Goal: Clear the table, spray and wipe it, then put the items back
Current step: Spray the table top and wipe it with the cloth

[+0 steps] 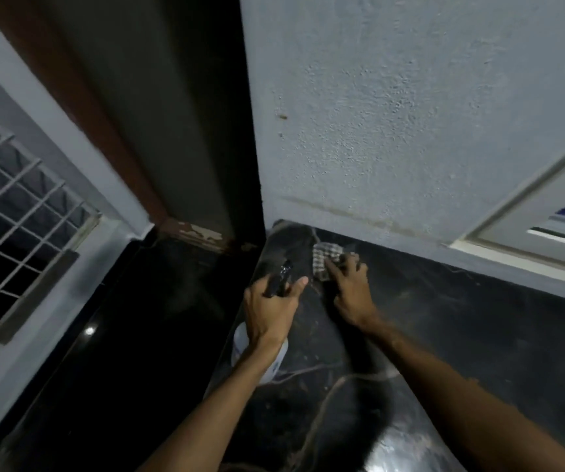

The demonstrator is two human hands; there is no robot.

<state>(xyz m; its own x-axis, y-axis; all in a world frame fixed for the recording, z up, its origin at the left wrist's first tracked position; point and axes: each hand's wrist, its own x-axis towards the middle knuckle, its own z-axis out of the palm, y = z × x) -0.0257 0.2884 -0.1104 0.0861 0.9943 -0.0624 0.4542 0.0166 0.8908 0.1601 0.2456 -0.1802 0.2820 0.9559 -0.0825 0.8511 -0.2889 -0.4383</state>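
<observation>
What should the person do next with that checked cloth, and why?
Probably drag the checked cloth back from the wall along the dark tabletop. The right hand presses it flat in the far corner, while the left hand holds the spray bottle just above the surface, so wiping looks underway.

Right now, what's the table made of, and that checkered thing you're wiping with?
The table looks like polished dark stone, maybe marble or granite: glossy reflections and pale veins. The checkered cloth under the right hand looks like woven fabric, soft and crumpled, though it's blurry.
</observation>
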